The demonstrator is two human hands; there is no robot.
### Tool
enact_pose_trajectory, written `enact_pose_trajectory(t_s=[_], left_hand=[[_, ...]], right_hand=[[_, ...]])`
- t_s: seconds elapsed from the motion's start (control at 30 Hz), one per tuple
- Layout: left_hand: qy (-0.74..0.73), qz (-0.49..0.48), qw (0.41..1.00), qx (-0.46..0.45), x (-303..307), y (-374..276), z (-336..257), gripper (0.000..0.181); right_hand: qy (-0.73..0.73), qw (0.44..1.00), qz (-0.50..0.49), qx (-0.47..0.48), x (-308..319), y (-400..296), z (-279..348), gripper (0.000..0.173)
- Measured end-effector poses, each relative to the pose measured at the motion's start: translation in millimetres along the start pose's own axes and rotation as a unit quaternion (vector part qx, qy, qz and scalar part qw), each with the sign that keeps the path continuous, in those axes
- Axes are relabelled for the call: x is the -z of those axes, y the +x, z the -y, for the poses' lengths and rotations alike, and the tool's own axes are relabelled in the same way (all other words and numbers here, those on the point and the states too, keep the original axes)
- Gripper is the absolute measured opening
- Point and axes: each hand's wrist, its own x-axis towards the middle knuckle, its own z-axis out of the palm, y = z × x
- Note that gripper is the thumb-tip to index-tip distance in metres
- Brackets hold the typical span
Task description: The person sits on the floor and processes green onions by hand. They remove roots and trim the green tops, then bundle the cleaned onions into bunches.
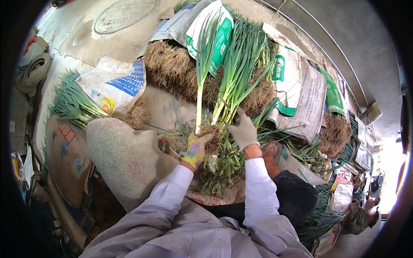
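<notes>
My left hand (pixel 195 151), in a yellow flowered glove, grips a large green onion (pixel 199 100) low on its white stalk, with the leaves pointing away from me. A tuft of brown roots (pixel 209 137) shows beside the gloved fingers. My right hand (pixel 244 130), in a pale glove, is just right of the stalks, its fingers apart and nothing seen in them. Beyond it lies a heap of green onions (pixel 230 77) with long green leaves. Stripped leaves and trimmings (pixel 222 167) lie on the ground below and between my hands.
Bundles with dense brown roots (pixel 171 64) lie at the back, partly under printed woven sacks (pixel 287 77). At left, another onion bundle (pixel 72 100) lies under a sack (pixel 113 80). A pale cloth (pixel 125 158) covers my left knee. A round manhole cover (pixel 125 14) is farther off.
</notes>
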Motion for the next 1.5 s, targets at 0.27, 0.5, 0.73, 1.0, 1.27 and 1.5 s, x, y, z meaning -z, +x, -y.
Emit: enact_pose_trajectory(t_s=[0.27,0.5,0.73,1.0,1.27,1.5], left_hand=[[0.019,-0.056,0.998,0.017,1,-2,-7,0.038],[0.038,-0.025,0.999,0.018,-4,-6,-15,0.039],[-0.011,0.014,0.994,0.103,-8,0,-6,0.039],[0.019,-0.021,0.997,0.075,-8,1,2,0.042],[-0.038,-0.025,0.998,0.046,6,4,15,0.036],[-0.099,-0.038,0.992,0.067,11,6,16,0.034]], right_hand=[[-0.116,0.980,0.121,0.111,-44,54,4,0.045],[0.080,0.983,-0.157,0.044,-6,81,-21,0.030],[0.112,0.983,-0.089,0.113,26,111,-8,0.027],[-0.226,0.968,0.026,0.109,-3,144,38,0.031],[0.422,0.901,-0.102,0.009,104,66,-9,0.029],[0.577,0.816,-0.035,-0.015,54,-36,-126,0.018]])
